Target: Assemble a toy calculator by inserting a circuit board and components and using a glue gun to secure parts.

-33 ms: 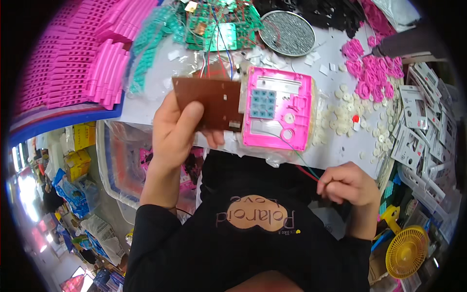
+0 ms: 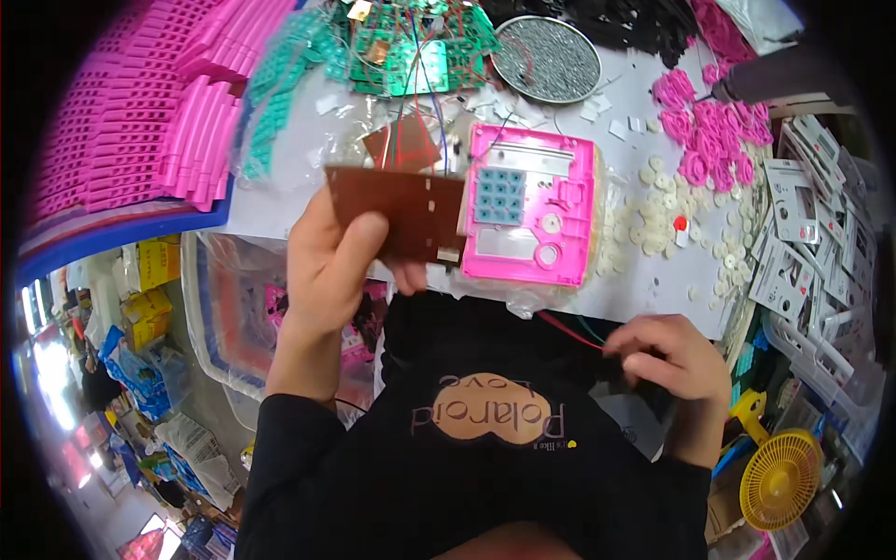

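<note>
My left hand [image 2: 327,252] grips a brown circuit board [image 2: 401,215] by its left side, thumb on the face and fingers beneath. The board is tilted above the table, with coloured wires [image 2: 441,131] at its far edge. Right beside it lies a pink plastic case [image 2: 527,264], open side up, with a blue-green rubber keypad [image 2: 499,196] set in it. Over my lap, my right hand [image 2: 677,359] is closed with curled fingers at the ends of a red wire [image 2: 571,331] and a green wire [image 2: 585,327]. The fingertips are partly hidden.
Green circuit boards [image 2: 420,65] and a round dish of small metal parts [image 2: 548,61] stand at the back. White discs [image 2: 658,215], pink parts [image 2: 714,131] and a dark tool [image 2: 784,77] lie right. Pink casings [image 2: 140,103] fill a blue-rimmed tray [image 2: 121,241] at left.
The brown board has tipped and dropped slightly, uncovering more of another brown board behind it. The green wire has slid off the pink case to below the table edge.
</note>
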Demonstrator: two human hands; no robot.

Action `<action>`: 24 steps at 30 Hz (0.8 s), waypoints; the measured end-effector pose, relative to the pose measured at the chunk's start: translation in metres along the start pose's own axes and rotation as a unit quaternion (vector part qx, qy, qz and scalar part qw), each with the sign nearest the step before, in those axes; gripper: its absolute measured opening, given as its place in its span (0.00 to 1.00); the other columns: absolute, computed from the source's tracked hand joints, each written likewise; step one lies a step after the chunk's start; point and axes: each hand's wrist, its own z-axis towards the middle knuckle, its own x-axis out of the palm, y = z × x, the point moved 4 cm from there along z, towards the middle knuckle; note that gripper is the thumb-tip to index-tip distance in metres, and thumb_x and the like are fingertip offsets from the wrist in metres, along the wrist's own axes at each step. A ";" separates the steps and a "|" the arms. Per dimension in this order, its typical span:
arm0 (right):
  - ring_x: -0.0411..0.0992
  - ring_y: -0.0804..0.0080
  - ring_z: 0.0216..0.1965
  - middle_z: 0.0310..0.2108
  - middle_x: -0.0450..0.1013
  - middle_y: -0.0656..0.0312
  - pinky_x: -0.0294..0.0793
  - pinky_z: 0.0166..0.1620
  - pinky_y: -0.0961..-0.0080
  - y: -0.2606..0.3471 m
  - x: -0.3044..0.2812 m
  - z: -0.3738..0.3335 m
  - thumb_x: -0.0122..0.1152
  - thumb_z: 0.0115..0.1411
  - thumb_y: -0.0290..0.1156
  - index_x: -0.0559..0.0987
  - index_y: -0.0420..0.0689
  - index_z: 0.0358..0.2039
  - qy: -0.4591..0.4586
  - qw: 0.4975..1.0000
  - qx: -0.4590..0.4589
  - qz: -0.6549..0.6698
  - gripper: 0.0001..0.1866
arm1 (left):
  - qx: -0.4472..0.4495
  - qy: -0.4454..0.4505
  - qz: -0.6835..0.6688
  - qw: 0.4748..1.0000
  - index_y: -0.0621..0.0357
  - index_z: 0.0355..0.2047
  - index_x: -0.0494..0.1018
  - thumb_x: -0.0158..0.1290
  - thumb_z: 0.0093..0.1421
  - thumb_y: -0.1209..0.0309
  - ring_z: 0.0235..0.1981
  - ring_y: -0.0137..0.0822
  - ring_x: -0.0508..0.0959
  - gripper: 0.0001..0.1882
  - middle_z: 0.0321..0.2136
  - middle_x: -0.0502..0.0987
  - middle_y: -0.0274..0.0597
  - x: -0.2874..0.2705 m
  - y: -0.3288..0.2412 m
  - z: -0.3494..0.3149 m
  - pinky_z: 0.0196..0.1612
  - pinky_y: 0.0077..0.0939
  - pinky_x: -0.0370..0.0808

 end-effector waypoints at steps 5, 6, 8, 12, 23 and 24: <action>0.74 0.60 0.39 0.39 0.77 0.56 0.73 0.42 0.66 -0.008 0.002 -0.004 0.70 0.57 0.38 0.81 0.41 0.46 -0.216 0.960 -0.057 -0.170 0.20 | -0.019 0.022 0.010 1.000 0.74 0.51 0.68 0.48 0.70 0.73 0.25 0.37 0.82 0.15 0.31 0.82 0.53 0.008 -0.002 -0.024 0.28 0.25 0.80; 0.74 0.59 0.39 0.39 0.77 0.56 0.73 0.41 0.68 0.000 0.013 0.014 0.72 0.55 0.41 0.81 0.40 0.49 -0.174 0.978 -0.093 -0.063 0.24 | -0.050 0.039 0.007 0.998 0.73 0.51 0.69 0.49 0.69 0.74 0.26 0.36 0.83 0.14 0.31 0.82 0.53 0.015 0.000 -0.023 0.29 0.25 0.80; 0.70 0.55 0.47 0.48 0.73 0.52 0.69 0.51 0.65 0.020 0.036 0.048 0.73 0.55 0.46 0.75 0.39 0.59 -0.069 0.977 -0.190 -0.070 0.36 | -0.160 0.074 0.036 0.984 0.72 0.48 0.72 0.54 0.66 0.75 0.29 0.34 0.84 0.13 0.31 0.83 0.50 0.033 -0.006 -0.024 0.32 0.26 0.81; 0.66 0.59 0.56 0.54 0.67 0.54 0.65 0.59 0.62 0.029 0.067 0.085 0.71 0.58 0.44 0.68 0.42 0.66 -0.006 0.973 -0.222 0.056 0.39 | -0.046 0.274 0.209 0.938 0.66 0.47 0.73 0.56 0.65 0.76 0.30 0.35 0.86 0.11 0.30 0.83 0.44 0.052 -0.006 -0.017 0.33 0.27 0.80; 0.73 0.62 0.46 0.46 0.75 0.51 0.72 0.44 0.70 -0.008 0.036 0.049 0.65 0.60 0.28 0.78 0.32 0.51 -0.235 0.889 -0.382 0.094 0.20 | -0.099 0.175 0.165 0.965 0.68 0.46 0.71 0.47 0.69 0.79 0.30 0.31 0.83 0.08 0.32 0.82 0.47 0.049 0.043 -0.040 0.34 0.24 0.80; 0.73 0.62 0.47 0.48 0.75 0.50 0.72 0.44 0.69 -0.004 0.028 0.037 0.66 0.60 0.31 0.77 0.32 0.53 -0.233 0.893 -0.380 0.058 0.23 | -0.089 0.192 0.169 0.963 0.70 0.44 0.70 0.44 0.70 0.80 0.31 0.30 0.83 0.07 0.34 0.82 0.49 0.048 0.043 -0.043 0.35 0.23 0.81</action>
